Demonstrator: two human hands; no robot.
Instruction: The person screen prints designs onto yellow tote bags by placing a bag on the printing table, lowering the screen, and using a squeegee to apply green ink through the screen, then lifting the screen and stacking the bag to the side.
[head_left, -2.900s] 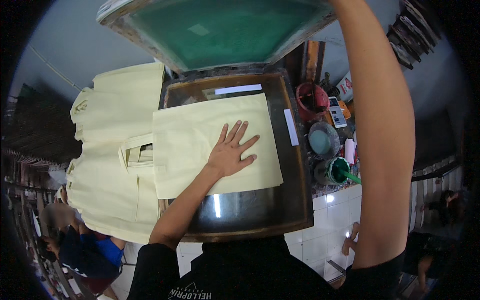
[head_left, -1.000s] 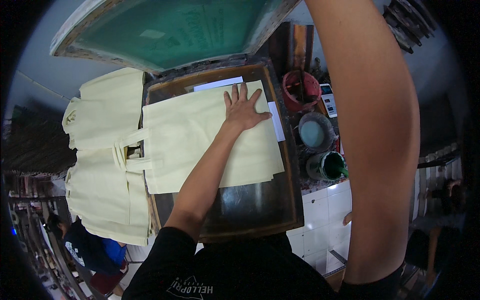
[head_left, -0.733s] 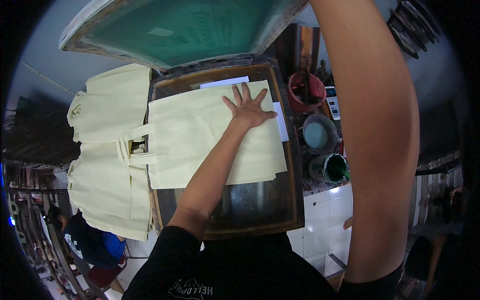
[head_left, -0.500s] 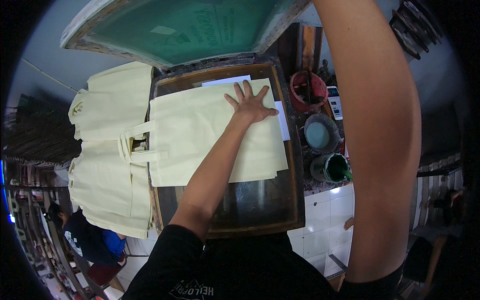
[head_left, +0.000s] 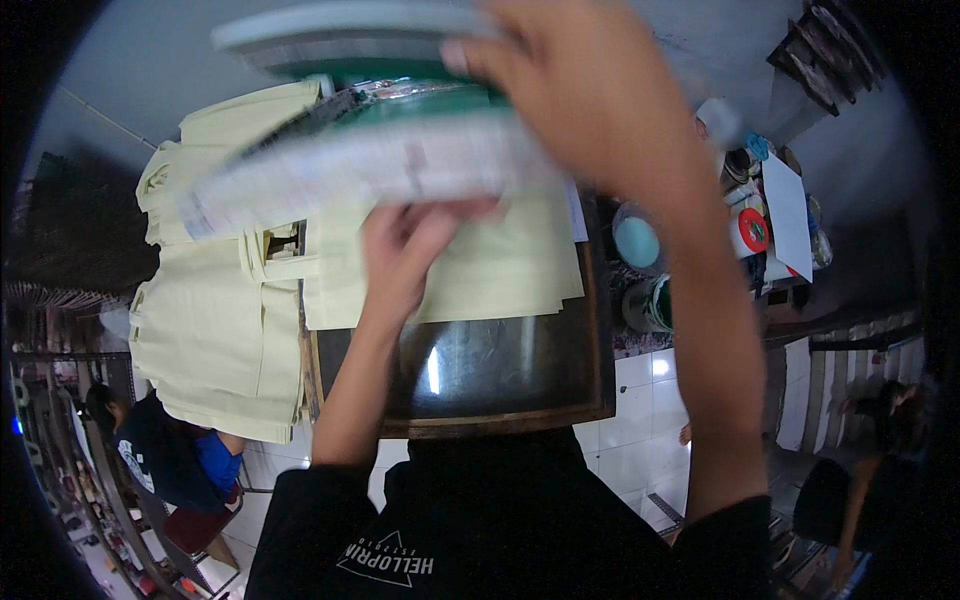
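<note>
A screen-printing frame (head_left: 350, 170) with green mesh and a pale, taped near edge hangs tilted over a stack of cream cloth bags (head_left: 500, 285). My left hand (head_left: 405, 245) is at the middle of the frame's near edge, curled and gripping it; its fingertips are partly hidden. Above the mesh, my right hand (head_left: 570, 85) holds a long grey bar that looks like a squeegee (head_left: 340, 35), thumb pressed against its side. Motion blurs both hands, the frame and the squeegee. The bags lie on a dark glossy print table (head_left: 490, 375), their handles pointing left.
More cream bags (head_left: 215, 350) are piled to the left. Right of the table stand a bowl of pale blue liquid (head_left: 637, 243), a green paint tub (head_left: 650, 303) and a red-lidded container (head_left: 752, 232). A person (head_left: 170, 460) sits at the lower left.
The raised frame has come down toward me over the bags. My left hand has lifted off the bags to its near edge. My right hand has come into view with the squeegee.
</note>
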